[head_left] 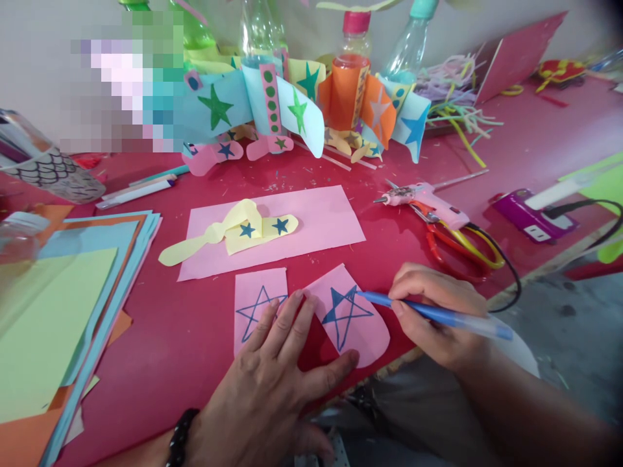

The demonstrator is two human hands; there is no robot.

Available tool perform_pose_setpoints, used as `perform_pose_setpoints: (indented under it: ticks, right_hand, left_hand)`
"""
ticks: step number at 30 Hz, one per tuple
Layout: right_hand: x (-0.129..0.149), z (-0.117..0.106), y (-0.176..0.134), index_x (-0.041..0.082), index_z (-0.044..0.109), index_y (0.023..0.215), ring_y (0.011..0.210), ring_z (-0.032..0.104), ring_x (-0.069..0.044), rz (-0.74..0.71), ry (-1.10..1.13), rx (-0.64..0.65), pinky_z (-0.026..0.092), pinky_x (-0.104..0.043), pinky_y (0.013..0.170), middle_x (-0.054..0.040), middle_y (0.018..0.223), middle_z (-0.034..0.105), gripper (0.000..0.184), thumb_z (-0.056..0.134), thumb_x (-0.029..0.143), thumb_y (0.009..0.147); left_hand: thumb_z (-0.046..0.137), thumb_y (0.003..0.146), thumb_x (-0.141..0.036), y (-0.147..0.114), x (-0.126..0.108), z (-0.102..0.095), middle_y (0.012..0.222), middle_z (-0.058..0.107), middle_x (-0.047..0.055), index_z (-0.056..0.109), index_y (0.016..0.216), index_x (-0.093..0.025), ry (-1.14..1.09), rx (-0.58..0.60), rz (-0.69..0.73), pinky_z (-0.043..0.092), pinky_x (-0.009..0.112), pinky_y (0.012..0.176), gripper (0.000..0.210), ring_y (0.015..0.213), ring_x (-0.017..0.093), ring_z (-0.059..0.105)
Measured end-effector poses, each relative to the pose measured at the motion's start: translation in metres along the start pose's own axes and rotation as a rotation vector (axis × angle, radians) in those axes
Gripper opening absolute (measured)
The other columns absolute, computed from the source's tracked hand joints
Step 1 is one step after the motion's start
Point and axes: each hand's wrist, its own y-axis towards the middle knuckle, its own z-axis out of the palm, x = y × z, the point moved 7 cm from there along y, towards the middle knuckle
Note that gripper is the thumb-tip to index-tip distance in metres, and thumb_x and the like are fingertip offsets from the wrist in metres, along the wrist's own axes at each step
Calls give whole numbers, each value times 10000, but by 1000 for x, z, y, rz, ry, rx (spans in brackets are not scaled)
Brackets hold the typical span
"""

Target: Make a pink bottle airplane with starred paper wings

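My right hand (pixel 438 318) is closed around a blue pen (pixel 428 312). Its tip meets the right-hand pink paper piece (pixel 372 337), at the upper right of a star outline partly filled in with blue. Flat on the table, fingers spread, my left hand (pixel 280 366) presses on that piece with its thumb. Its fingers also lie over the left-hand pink paper piece (pixel 246 292), which bears an unfilled blue star partly hidden by them. Behind both pieces, yellow paper cut-outs (pixel 233 227) with dark blue stars rest on a pink paper rectangle (pixel 335 224).
A pink glue gun (pixel 433 198) and red-and-yellow-handled scissors (pixel 438 250) lie at right, near a purple power block (pixel 533 217). Coloured paper sheets (pixel 73 311) are stacked at left. Decorated bottles (pixel 260 97) stand along the back; a pen cup (pixel 63 172) is at far left.
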Motion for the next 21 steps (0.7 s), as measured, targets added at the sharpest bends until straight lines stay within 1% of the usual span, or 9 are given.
perform_pose_setpoints:
  ticks: [6, 10, 16, 19, 21]
  right_hand:
    - [9, 3, 3, 204, 595, 815, 595, 525, -164, -52, 14, 60, 435, -296, 548, -23, 656, 573, 94, 568, 114, 808]
    - [9, 5, 5, 195, 594, 805, 600, 524, -160, -37, -11, 83, 442, -292, 554, -30, 655, 579, 92, 566, 109, 817]
    - [3, 1, 2, 189, 603, 833, 627, 534, -170, -28, -1, 11, 447, -309, 574, -37, 683, 580, 92, 593, 102, 805]
    - [2, 0, 1, 196, 609, 830, 617, 535, -169, -8, -34, -6, 450, -308, 571, -34, 689, 580, 80, 594, 120, 812]
    - [4, 1, 2, 200, 609, 825, 608, 535, -168, -11, -50, 10, 450, -305, 566, -32, 684, 583, 77, 589, 127, 817]
  left_hand:
    - [533, 557, -906, -2, 2, 2, 1567, 185, 256, 291, 1496, -484, -19, 6, -23, 408, 699, 990, 1058, 1420, 521, 249]
    - [577, 541, -891, -2, 2, 3, 1570, 190, 254, 286, 1497, -486, -24, 23, -25, 405, 697, 997, 1078, 1421, 515, 256]
    - [622, 502, -878, -1, 1, 3, 1564, 186, 264, 311, 1488, -479, -26, 38, -18, 419, 705, 977, 1107, 1414, 526, 259]
    - [575, 548, -885, -1, 1, 1, 1565, 183, 259, 307, 1490, -478, -27, 23, -14, 432, 697, 971, 1061, 1418, 516, 259]
    - [565, 554, -888, -2, 1, 0, 1571, 177, 253, 300, 1494, -479, -27, 15, -16, 428, 695, 976, 1058, 1420, 514, 254]
